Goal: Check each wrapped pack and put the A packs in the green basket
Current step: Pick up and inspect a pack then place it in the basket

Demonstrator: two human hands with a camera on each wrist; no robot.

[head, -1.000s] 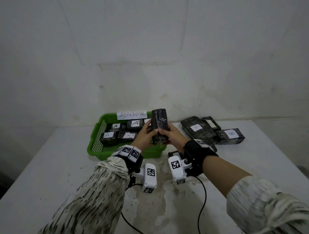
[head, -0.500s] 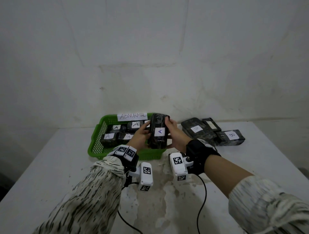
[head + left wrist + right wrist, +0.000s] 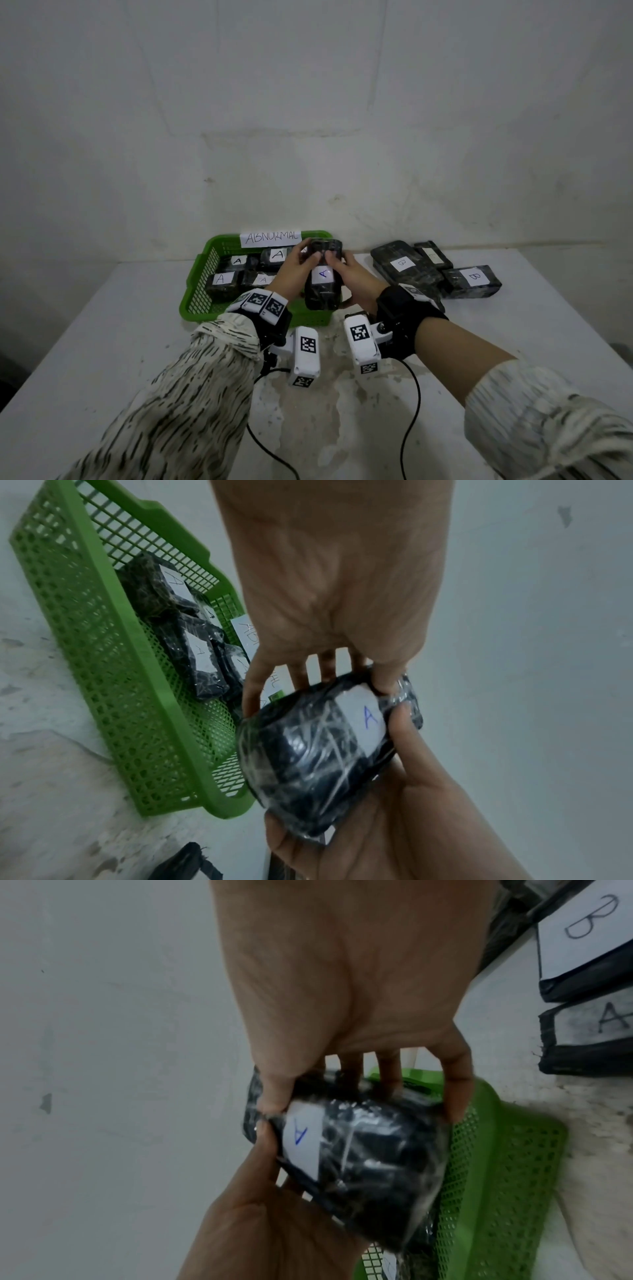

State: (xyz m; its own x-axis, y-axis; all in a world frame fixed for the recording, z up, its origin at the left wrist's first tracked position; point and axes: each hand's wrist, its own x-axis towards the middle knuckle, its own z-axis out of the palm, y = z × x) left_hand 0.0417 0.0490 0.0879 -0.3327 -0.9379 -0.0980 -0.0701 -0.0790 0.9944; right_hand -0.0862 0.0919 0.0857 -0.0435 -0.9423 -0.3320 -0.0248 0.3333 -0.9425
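Both hands hold one black wrapped pack (image 3: pixel 322 279) in the air over the near right corner of the green basket (image 3: pixel 197 291). Its white label with a blue A faces up toward me (image 3: pixel 363 721) (image 3: pixel 303 1135). My left hand (image 3: pixel 294 270) grips the pack's left side, thumb on top near the label. My right hand (image 3: pixel 352 277) grips its right side, thumb on the far end. Several A packs (image 3: pixel 222 281) lie inside the basket (image 3: pixel 103 647).
A paper sign reading ABNORMAL (image 3: pixel 272 237) stands on the basket's far rim. To the right on the white table (image 3: pixel 102 342) lies a heap of black packs, some labelled B (image 3: pixel 472 279). In the right wrist view one of them shows an A (image 3: pixel 596 1031). A wall stands close behind.
The pack was turned in both hands from upright with its plain side toward me to label side up, showing the A, and tipped lower over the basket's corner.
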